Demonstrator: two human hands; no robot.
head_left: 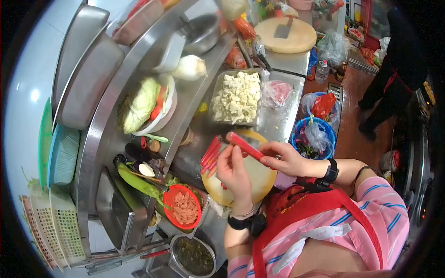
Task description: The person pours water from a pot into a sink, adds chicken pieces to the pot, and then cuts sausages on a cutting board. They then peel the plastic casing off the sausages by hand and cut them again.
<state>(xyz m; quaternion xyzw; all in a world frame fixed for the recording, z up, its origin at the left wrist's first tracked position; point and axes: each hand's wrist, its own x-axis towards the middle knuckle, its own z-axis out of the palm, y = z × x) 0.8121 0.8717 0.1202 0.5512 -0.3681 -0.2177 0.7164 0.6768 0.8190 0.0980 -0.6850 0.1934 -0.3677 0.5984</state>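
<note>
My left hand (233, 172) and my right hand (283, 157) hold one red-wrapped sausage (244, 144) between them. The left fingers pinch near its far end, and the right fingers grip the near end. Below the hands lies a round, yellow-rimmed cutting board (218, 190). Several more red-wrapped sausages (211, 154) are heaped at the board's left edge, beside my left hand. Whether the wrapper is torn cannot be made out.
Beyond the board stands a metal tray of pale chopped pieces (236, 97). A red bowl of sliced meat (185, 204) is near my left forearm. A cleaver (283, 29) rests on a wooden block (303, 39). A blue bin (331, 148) stands right; another person (394, 69) is beyond.
</note>
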